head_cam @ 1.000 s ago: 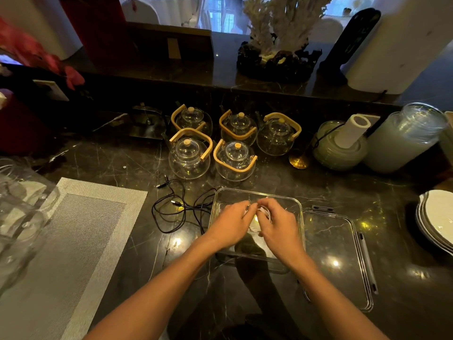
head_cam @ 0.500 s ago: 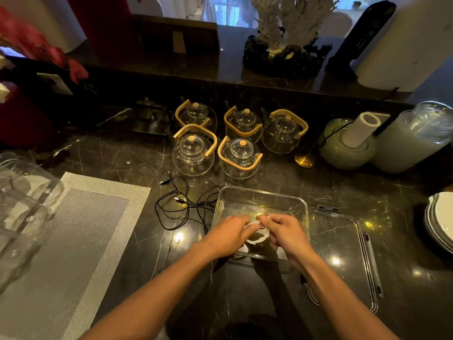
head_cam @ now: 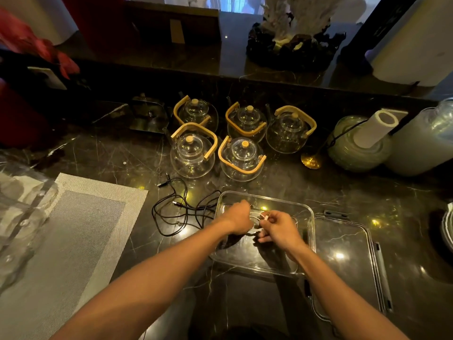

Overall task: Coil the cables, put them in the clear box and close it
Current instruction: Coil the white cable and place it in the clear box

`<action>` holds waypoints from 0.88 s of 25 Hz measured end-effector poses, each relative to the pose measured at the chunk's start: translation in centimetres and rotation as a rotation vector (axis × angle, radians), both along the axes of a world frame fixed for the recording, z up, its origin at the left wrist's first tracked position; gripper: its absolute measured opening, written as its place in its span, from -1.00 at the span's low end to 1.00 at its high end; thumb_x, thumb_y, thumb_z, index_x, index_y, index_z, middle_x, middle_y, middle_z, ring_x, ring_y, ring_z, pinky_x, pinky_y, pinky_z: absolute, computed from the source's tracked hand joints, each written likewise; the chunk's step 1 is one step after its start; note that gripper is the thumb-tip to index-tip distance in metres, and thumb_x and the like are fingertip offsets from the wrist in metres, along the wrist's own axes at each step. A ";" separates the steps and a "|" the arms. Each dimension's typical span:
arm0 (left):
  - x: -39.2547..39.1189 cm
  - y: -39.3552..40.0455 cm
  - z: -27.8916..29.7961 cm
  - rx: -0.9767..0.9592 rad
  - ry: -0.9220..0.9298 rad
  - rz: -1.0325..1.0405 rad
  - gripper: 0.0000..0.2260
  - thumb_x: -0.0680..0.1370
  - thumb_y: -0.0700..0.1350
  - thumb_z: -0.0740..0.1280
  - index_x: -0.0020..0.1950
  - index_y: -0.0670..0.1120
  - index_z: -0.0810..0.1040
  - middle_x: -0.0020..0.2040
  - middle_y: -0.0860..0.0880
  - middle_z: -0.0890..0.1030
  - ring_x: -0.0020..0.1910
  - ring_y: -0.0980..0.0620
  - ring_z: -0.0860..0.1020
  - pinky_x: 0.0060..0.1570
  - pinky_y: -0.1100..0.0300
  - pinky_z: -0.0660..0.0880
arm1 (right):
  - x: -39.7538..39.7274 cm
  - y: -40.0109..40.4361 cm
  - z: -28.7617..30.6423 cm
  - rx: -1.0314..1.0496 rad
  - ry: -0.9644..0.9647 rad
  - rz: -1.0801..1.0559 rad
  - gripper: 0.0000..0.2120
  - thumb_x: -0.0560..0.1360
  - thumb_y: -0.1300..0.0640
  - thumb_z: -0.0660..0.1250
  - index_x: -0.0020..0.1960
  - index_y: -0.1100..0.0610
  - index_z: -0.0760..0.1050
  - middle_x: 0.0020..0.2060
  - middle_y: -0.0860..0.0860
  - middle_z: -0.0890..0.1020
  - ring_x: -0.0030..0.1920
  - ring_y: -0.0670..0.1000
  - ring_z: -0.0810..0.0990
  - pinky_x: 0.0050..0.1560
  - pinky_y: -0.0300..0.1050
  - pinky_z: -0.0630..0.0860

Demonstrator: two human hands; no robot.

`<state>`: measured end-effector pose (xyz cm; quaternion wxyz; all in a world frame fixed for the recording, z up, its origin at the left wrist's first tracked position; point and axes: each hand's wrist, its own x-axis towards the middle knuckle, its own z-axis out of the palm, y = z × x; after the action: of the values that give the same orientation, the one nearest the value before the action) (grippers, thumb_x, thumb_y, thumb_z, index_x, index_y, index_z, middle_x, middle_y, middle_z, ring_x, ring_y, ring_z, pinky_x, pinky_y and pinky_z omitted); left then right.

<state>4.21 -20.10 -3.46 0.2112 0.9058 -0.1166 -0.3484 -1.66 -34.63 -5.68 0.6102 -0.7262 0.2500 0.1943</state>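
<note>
A white cable (head_cam: pixel 255 220), loosely looped, sits over the open clear box (head_cam: pixel 304 241) on the dark marble tabletop (head_cam: pixel 367 192). The right hand (head_cam: pixel 279 229) pinches the cable near its plug end with curled fingers; the left hand (head_cam: pixel 236 217) is curled around the cable's other side, both hands inside the box's rim. A black cable (head_cam: pixel 181 209) lies in a loose tangle on the tabletop just left of the box, touching its left wall. The clear lid (head_cam: pixel 348 261) lies flat just right of the box. Behind stand five glass teapots (head_cam: pixel 241 159) with wooden handles; a grey placemat (head_cam: pixel 73 229) lies far left.
</note>
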 end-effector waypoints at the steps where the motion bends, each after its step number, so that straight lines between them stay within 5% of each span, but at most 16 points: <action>1: -0.3 0.0 -0.4 0.021 -0.044 -0.010 -0.67 0.55 -0.15 0.36 0.30 -0.18 0.47 0.26 -0.20 0.53 0.24 -0.22 0.55 0.10 0.00 0.52 | 0.1 0.4 -0.6 -0.027 -0.014 -0.009 -0.89 0.62 0.37 0.29 0.10 0.22 0.51 -0.24 0.12 0.55 -0.39 0.00 0.60 -0.36 -0.12 0.68; 5: -1.3 0.7 -0.7 0.128 -0.222 -0.075 -0.65 0.55 -0.30 0.32 0.34 -0.15 0.51 0.32 -0.22 0.41 0.23 -0.26 0.54 0.21 -0.05 0.49 | 0.8 2.3 -3.1 -0.120 -0.068 -0.068 -0.86 0.56 0.35 0.38 0.02 0.18 0.46 -0.09 0.32 0.63 -0.26 0.15 0.67 -0.28 0.06 0.70; 9: -2.2 0.4 -0.6 0.183 -0.424 -0.127 -0.69 0.57 -0.30 0.27 0.32 -0.20 0.48 0.29 -0.21 0.53 0.29 -0.18 0.50 0.26 0.00 0.44 | 1.0 3.3 -4.4 -0.361 -0.177 -0.049 -0.93 0.49 0.27 0.44 -0.07 0.13 0.62 -0.20 0.13 0.70 -0.16 0.14 0.70 -0.08 0.12 0.65; 14: -2.4 0.9 -0.7 0.249 -0.446 -0.195 -0.63 0.54 -0.35 0.34 0.35 -0.22 0.46 0.27 -0.20 0.50 0.23 -0.17 0.55 0.18 -0.01 0.54 | 0.4 3.5 -3.7 -0.304 -0.106 -0.024 -0.88 0.57 0.19 0.40 0.00 0.04 0.48 -0.21 0.14 0.68 -0.34 0.14 0.71 -0.30 0.19 0.68; 18: -2.4 0.8 -0.5 0.278 -0.484 -0.221 -0.61 0.52 -0.37 0.35 0.35 -0.24 0.46 0.27 -0.21 0.50 0.23 -0.18 0.54 0.19 0.00 0.53 | 0.3 3.0 -2.3 -0.263 -0.040 -0.009 -0.86 0.58 0.27 0.37 0.09 0.18 0.44 -0.24 0.15 0.66 -0.37 0.07 0.63 -0.38 0.04 0.66; 22: -2.3 1.4 0.9 0.203 -0.459 -0.216 -0.68 0.51 -0.40 0.34 0.24 -0.21 0.53 0.21 -0.21 0.54 0.15 -0.20 0.60 0.11 -0.01 0.55 | -0.5 2.3 -1.5 -0.399 0.023 0.044 -0.87 0.59 0.15 0.37 -0.03 0.19 0.45 -0.33 0.18 0.70 -0.46 0.09 0.64 -0.49 -0.10 0.57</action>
<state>1.94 -18.70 -2.58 0.0490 0.9598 -0.2220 -0.1644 -2.13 -32.30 -7.19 0.4469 -0.8358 0.2746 0.1622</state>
